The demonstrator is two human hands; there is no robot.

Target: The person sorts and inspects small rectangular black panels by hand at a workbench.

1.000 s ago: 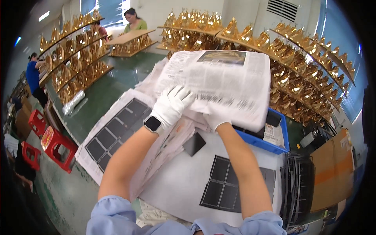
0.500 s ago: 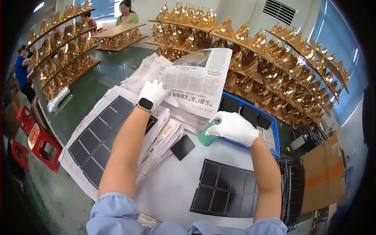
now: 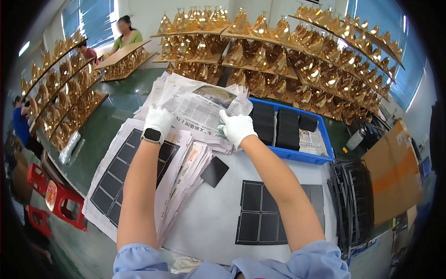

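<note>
My left hand (image 3: 159, 122), white-gloved, rests on the left part of a sheet of newspaper (image 3: 195, 109), its fingers lying on the paper. My right hand (image 3: 239, 127), gloved too, presses at the sheet's right side. A smooth green piece shows only in slivers beside its fingers; the rest is hidden under the glove. Beneath the sheet lies a pile of newspapers. On the near left, a black sheet divided into rounded rectangles (image 3: 110, 174) lies on paper. One loose black rectangular piece (image 3: 214, 171) lies on the white work surface (image 3: 200, 218), near a second divided black sheet (image 3: 252, 212).
A blue tray (image 3: 304, 158) with stacks of black pieces (image 3: 288, 128) stands beyond my right arm. Dark strips (image 3: 350, 204) and a cardboard box (image 3: 392, 172) are at the right. Racks of golden pieces (image 3: 260, 56) line the back. Red stools (image 3: 65, 204) stand left; other people are farther off.
The raised newspaper sheet has come down flat onto the pile. My right hand has moved left onto it with the green piece. My left hand has shifted to the sheet's left side.
</note>
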